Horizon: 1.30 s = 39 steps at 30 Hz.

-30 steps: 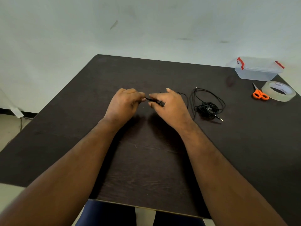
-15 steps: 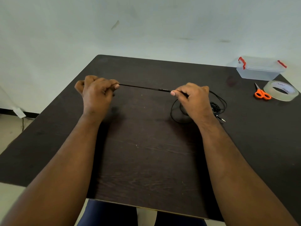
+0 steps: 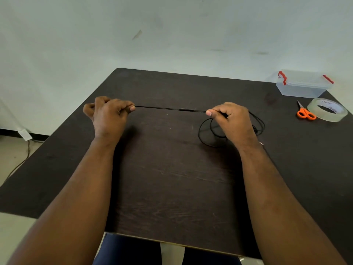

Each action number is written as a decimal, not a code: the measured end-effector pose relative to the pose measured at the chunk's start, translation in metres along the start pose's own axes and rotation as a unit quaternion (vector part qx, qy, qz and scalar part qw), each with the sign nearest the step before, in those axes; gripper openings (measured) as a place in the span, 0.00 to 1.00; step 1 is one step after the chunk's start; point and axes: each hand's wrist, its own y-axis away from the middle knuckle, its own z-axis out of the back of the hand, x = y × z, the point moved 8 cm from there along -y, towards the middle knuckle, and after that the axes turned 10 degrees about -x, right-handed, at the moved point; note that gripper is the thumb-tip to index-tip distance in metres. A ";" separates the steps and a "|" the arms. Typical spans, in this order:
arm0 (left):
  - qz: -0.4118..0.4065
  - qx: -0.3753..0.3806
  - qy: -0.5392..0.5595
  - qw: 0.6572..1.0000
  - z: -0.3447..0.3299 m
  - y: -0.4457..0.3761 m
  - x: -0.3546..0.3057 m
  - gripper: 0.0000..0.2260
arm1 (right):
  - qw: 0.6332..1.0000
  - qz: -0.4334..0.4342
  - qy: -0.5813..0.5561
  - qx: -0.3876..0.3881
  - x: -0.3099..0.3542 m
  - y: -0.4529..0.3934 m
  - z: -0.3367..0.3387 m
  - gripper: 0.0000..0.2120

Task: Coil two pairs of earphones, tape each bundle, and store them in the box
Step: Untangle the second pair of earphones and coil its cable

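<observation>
your left hand (image 3: 108,116) and right hand (image 3: 232,119) stretch the thin black earphone cable (image 3: 170,108) between them; the clear lidded plastic box (image 3: 302,86) sits at the dark wooden table's (image 3: 172,197) far right corner, behind the orange-handled scissors (image 3: 305,112) and the clear tape roll (image 3: 327,109).

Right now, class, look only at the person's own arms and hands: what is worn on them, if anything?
Nothing is worn. The left hand and right hand are bare, with no gloves, and no rings show. Both forearms are bare to the picture's lower edge: no sleeves, watch or bands are visible. The fingernails are short and plain.

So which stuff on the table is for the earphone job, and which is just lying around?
For the job:
- cable, stretched between left hand and right hand
- loose cable
- tape
- scissors
- box

Just lying about:
- floor cord, off the table
</observation>
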 end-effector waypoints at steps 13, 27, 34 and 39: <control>0.092 -0.007 -0.090 0.992 0.003 -0.001 0.022 0.09 | 1.000 0.030 -0.004 0.003 0.007 -0.001 -0.003 0.07; -0.169 0.108 0.147 0.969 -0.011 0.038 -0.119 0.19 | 0.998 0.054 -0.023 0.014 0.034 0.009 -0.040 0.07; 0.061 0.213 0.379 0.899 -0.047 0.053 -0.111 0.09 | 0.996 0.069 -0.039 0.029 0.043 0.009 -0.040 0.08; 0.074 0.183 0.332 0.922 -0.046 0.037 -0.085 0.06 | 0.994 0.049 -0.053 0.086 0.038 0.009 -0.045 0.04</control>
